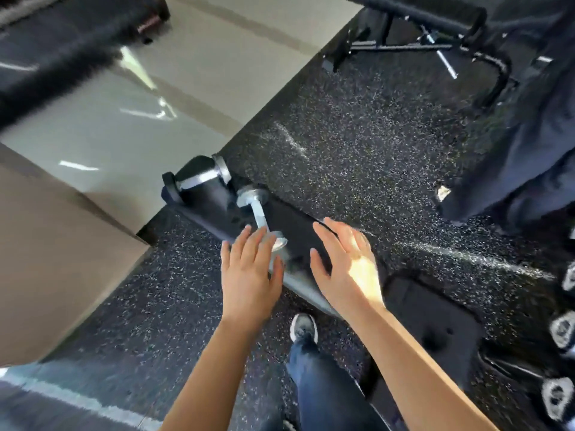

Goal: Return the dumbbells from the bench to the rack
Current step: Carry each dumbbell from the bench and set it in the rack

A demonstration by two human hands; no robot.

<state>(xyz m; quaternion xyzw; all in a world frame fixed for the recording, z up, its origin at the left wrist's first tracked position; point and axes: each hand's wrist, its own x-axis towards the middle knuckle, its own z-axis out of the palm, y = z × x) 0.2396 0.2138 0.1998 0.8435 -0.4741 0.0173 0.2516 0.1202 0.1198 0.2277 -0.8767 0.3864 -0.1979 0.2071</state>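
Two small chrome dumbbells lie on a black padded bench (295, 225). The nearer dumbbell (259, 216) points toward me; the far dumbbell (194, 181) rests at the bench's far end. My left hand (249, 272) hovers flat, fingers spread, over the near end of the nearer dumbbell and hides part of it. My right hand (345, 269) is open above the bench pad to the right, holding nothing. The dumbbell rack (563, 331) shows at the right edge with several dumbbell ends.
Speckled black rubber flooring (357, 144) surrounds the bench. A brown box or wall (56, 259) stands at left. Another black bench frame (420, 35) sits at the top right. A person's dark trousers (522, 157) stand at right. My own leg and shoe (304, 329) are below.
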